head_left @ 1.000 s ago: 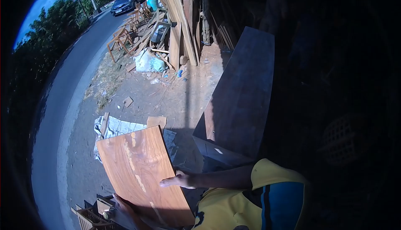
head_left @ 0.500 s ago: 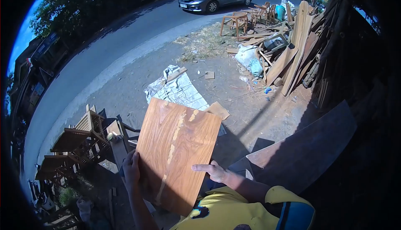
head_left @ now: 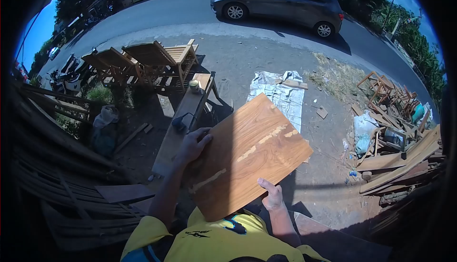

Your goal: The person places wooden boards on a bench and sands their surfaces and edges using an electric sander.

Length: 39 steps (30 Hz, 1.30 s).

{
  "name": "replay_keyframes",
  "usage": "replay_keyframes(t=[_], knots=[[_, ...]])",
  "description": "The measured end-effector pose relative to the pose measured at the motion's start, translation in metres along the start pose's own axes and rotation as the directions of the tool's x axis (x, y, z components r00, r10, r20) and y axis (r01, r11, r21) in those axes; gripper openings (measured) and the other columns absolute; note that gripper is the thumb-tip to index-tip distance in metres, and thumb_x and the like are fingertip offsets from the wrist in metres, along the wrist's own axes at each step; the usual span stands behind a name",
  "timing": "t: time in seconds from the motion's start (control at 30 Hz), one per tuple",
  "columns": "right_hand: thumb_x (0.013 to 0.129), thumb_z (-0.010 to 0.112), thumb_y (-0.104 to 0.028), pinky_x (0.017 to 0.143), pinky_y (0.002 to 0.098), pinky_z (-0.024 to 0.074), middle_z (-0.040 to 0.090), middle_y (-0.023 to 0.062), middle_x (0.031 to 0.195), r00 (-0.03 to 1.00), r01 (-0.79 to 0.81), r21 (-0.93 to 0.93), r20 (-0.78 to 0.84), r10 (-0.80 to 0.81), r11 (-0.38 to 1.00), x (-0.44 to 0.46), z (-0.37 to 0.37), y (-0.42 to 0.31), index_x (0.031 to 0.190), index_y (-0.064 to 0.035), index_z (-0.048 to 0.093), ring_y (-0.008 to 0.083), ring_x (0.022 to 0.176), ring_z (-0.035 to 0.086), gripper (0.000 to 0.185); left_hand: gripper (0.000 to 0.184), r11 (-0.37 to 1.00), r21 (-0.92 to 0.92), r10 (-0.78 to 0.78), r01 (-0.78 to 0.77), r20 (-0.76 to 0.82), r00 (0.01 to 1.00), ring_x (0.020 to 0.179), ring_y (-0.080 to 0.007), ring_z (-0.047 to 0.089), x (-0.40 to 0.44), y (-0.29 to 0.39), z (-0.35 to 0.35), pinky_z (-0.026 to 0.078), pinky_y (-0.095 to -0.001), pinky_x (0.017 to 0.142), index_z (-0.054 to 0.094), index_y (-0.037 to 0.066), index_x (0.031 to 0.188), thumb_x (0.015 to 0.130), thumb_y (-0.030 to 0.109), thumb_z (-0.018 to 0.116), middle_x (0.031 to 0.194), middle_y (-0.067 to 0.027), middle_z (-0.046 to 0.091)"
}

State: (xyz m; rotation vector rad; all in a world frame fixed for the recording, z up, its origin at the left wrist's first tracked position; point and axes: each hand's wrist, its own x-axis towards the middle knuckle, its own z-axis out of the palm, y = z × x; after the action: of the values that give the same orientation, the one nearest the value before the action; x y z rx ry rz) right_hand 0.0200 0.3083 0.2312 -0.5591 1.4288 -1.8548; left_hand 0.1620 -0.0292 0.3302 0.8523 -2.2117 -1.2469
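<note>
A rectangular wooden board [head_left: 257,155] with pale filler streaks across its face is held tilted in front of my body. My left hand [head_left: 194,145] grips its left edge, with the thumb on the face. Near the lower right edge, my right hand [head_left: 271,195] holds the board with its thumb on top and the other fingers hidden beneath. Beyond the left hand stands a narrow bench [head_left: 183,119], bearing a small can [head_left: 194,85] and a dark tool [head_left: 183,121].
Wooden chairs [head_left: 154,55] stand by the road at the upper left. A white sheet [head_left: 281,95] lies on the ground ahead. A grey car [head_left: 285,2] is on the road. Planks [head_left: 404,162] and bags [head_left: 364,131] are piled at the right; more timber [head_left: 71,186] lies left.
The view has swung left, bringing the bench and chairs toward the middle. The board has turned and tilted in both hands. The car has moved along the road.
</note>
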Motion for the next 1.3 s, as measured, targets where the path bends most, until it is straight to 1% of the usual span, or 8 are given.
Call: replay_keyframes(t=[0.2,0.3,0.47,0.6,0.77,0.83,1.07,1.3], knots=[[0.082,0.080,-0.003,0.111,0.0413,0.0500,0.070,0.0100,0.126,0.945,-0.206,0.343,-0.173,0.277,0.917,0.036,0.035,-0.062,0.140,0.0000,0.059,0.0242,0.118,0.066,0.062,0.034,0.983,0.140,0.129,-0.117,-0.084,0.988,0.123,-0.0286,0.070,-0.006,0.013,-0.005,0.054,-0.0415,0.105,0.072,0.006,0.124,0.098,0.028,0.077,0.130,-0.0165,0.072],[0.085,0.077,-0.004,0.113,0.0427,0.0498,0.065,0.0096,0.134,0.959,-0.197,0.357,-0.121,0.255,0.913,0.070,0.026,-0.047,0.146,-0.0016,0.054,0.0252,0.124,0.063,0.066,0.025,0.874,-0.361,0.345,-0.324,-0.006,0.938,0.130,-0.0293,0.064,-0.013,0.063,-0.037,0.048,-0.0447,0.111,0.070,0.008,0.103,0.093,0.028,0.082,0.133,-0.0150,0.068],[0.090,0.072,-0.006,0.113,0.0446,0.0504,0.065,0.0123,0.131,0.909,-0.364,0.342,-0.074,0.411,0.866,0.140,0.006,-0.004,0.146,-0.0001,0.052,0.0277,0.122,0.065,0.060,0.059,0.135,-0.915,0.818,-0.381,-0.114,0.564,0.129,-0.0466,0.060,-0.031,0.120,-0.068,0.044,-0.0618,0.113,0.072,0.002,0.100,0.101,0.061,0.066,0.130,-0.0326,0.063],[0.090,0.070,-0.009,0.109,0.0486,0.0533,0.064,0.0132,0.133,0.888,-0.370,0.219,-0.201,0.413,0.903,0.192,0.091,-0.017,0.147,0.0006,0.050,0.0298,0.128,0.062,0.061,0.026,-0.350,-0.789,0.708,-0.505,-0.576,0.409,0.113,-0.0442,0.070,-0.005,0.106,-0.059,0.059,-0.0574,0.093,0.073,-0.001,0.107,0.103,0.025,0.072,0.122,-0.0274,0.068],[0.091,0.072,-0.010,0.109,0.0494,0.0536,0.061,0.0142,0.136,0.899,-0.418,0.274,-0.014,0.439,0.866,0.285,0.082,0.062,0.150,-0.0009,0.047,0.0304,0.128,0.062,0.064,0.018,-0.128,-0.889,0.703,-0.440,-0.394,0.592,0.122,-0.0346,0.066,0.034,0.067,-0.091,0.049,-0.0539,0.107,0.076,0.005,0.107,0.100,0.021,0.076,0.132,-0.0224,0.062],[0.091,0.073,-0.008,0.108,0.0498,0.0544,0.060,0.0150,0.137,0.897,-0.435,0.241,0.036,0.440,0.867,0.308,0.109,0.059,0.150,-0.0017,0.046,0.0305,0.128,0.062,0.066,0.035,-0.241,-0.734,0.822,-0.635,-0.502,0.269,0.129,-0.0469,0.062,0.079,0.052,-0.096,0.053,-0.0644,0.102,0.072,0.000,0.118,0.104,0.032,0.067,0.134,-0.0295,0.064],[0.091,0.074,-0.006,0.107,0.0512,0.0552,0.061,0.0157,0.136,0.814,-0.579,0.114,0.138,0.564,0.807,0.415,0.166,0.092,0.147,-0.0022,0.047,0.0299,0.125,0.064,0.062,0.056,0.991,-0.056,0.103,-0.117,-0.213,0.972,0.135,-0.0398,0.061,0.079,-0.072,-0.101,0.050,-0.0527,0.113,0.065,0.010,0.141,0.095,0.037,0.081,0.147,-0.0222,0.060],[0.092,0.078,-0.012,0.091,0.0438,0.0634,0.067,0.0186,0.127,0.647,-0.664,-0.198,0.331,0.686,0.721,0.510,0.228,0.182,0.138,0.0039,0.051,0.0301,0.108,0.072,0.056,0.089,0.754,0.434,-0.416,0.494,-0.267,0.869,0.150,-0.0390,0.045,0.100,-0.214,0.033,0.040,-0.0521,0.123,0.039,0.021,0.164,0.089,0.034,0.083,0.161,-0.0179,0.045]])
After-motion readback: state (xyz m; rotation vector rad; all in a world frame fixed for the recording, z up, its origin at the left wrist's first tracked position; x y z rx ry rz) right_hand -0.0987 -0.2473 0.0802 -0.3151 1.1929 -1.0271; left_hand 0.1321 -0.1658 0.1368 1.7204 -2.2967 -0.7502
